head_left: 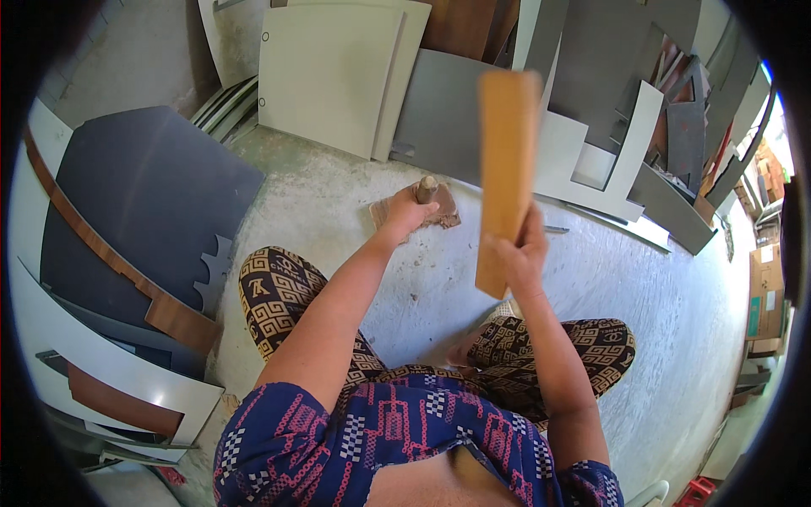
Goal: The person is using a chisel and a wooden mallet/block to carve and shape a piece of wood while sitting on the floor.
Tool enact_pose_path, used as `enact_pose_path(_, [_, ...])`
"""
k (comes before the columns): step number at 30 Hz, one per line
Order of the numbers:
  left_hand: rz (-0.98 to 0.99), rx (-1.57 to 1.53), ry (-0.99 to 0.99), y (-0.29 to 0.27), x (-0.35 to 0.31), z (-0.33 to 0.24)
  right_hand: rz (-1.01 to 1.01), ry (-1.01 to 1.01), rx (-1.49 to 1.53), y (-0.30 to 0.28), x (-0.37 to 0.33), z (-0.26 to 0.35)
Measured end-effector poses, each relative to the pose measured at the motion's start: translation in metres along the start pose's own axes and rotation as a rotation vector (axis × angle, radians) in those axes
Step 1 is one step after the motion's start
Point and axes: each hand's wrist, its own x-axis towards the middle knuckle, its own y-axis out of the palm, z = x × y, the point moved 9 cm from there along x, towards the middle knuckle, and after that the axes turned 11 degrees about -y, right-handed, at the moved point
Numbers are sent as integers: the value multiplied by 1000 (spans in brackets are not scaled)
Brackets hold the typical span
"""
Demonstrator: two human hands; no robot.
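Trousers [591, 338], lower centre of frame, carry gold lettering. Right hand [525, 258], right of centre, grips a yellow-brown wooden slab [508, 169]; left hand [409, 211], upper centre, over a brown flat piece [445, 208], clasps a short stick [427, 190].

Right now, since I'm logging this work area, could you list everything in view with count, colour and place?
Wooden board: one, yellow-brown, raised right of centre
Round stick: one, light brown, centre
Flat piece: one, brown, on the floor by the stick
Cream panels: at least two, cream, back
Grey panels: several, grey, back and right
White panels: several, white, back right and left
Dark panel: one, blue-grey, left
Long strip: one, brown, across the dark panel
Cardboard box: at least one, brown, right rim
Floor: one, pale grey, centre
Trousers: one pair, black and gold, below centre
Left hand: one, bare, around the stick
Right hand: one, bare, gripping the board's lower part
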Motion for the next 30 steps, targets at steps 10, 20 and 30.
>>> enact_pose_path(10, [55,-228,-84,-5,26,41,182,219,1,2,8,-11])
enact_pose_path(20, [28,-98,-76,-4,18,33,143,64,-150,0,9,22])
enact_pose_path(30, [154,-241,46,2,4,9,516,309,-721,19,-17,-31])
